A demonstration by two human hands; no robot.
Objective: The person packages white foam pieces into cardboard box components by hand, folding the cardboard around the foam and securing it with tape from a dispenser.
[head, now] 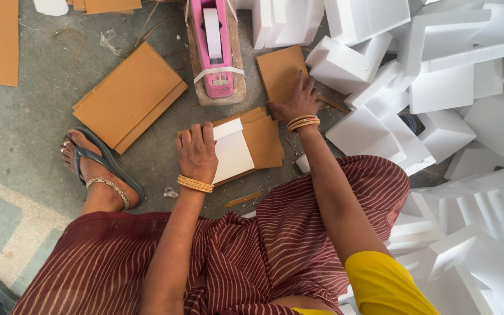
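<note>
1. White foam, a flat square block, lies on a fanned stack of brown cardboard sheets on the grey concrete floor, just in front of the person's knees
2. The left hand lies palm down on the block's left edge, fingers spread flat and pressing, not curled round anything
3. The right hand reaches further out and rests with loose, spread fingers on a separate brown cardboard sheet, touching its near corner
4. A pink tape dispenser on a wooden block stands just beyond the stack, between the two hands
5. A heap of white foam pieces crowds the right side, close against the right arm
6. A second pile of brown cardboard sheets lies to the left, with bare floor around it; a foot in a grey sandal rests near it
</note>
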